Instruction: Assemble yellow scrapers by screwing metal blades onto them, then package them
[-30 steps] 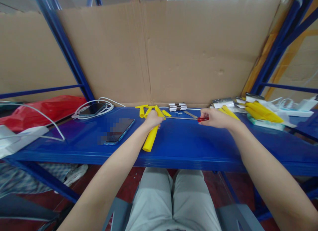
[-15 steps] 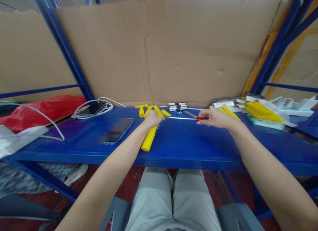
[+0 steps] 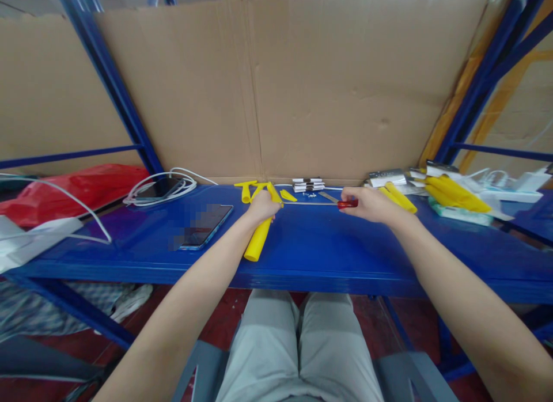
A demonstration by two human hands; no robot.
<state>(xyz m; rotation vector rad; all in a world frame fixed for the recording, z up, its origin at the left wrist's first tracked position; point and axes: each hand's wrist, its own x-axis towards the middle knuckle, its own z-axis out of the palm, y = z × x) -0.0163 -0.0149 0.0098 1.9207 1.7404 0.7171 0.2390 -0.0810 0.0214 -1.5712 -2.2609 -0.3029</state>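
My left hand (image 3: 264,207) is closed around a yellow tube-shaped part (image 3: 258,241), whose lower end slants toward the front edge. My right hand (image 3: 365,204) grips the red handle of a screwdriver (image 3: 347,204). The thin shaft runs level to the left, and its end meets the yellow part beside my left hand; the exact contact is too small to tell. Behind my left hand lie yellow T-shaped pieces (image 3: 246,192) and a small yellow piece (image 3: 288,196). Small white bits (image 3: 309,195) lie near a stack of black-and-white items (image 3: 308,185).
A phone (image 3: 208,226) lies left of my left arm on the blue table (image 3: 319,249). Farther left are a coiled white cable (image 3: 190,186) and a red bag (image 3: 82,192). Yellow tubes (image 3: 400,198) and packets (image 3: 458,193) sit at the right. Cardboard (image 3: 319,91) stands behind.
My right hand has shifted slightly left with the red-handled screwdriver. My left hand keeps its hold on the yellow part, nearly unmoved.
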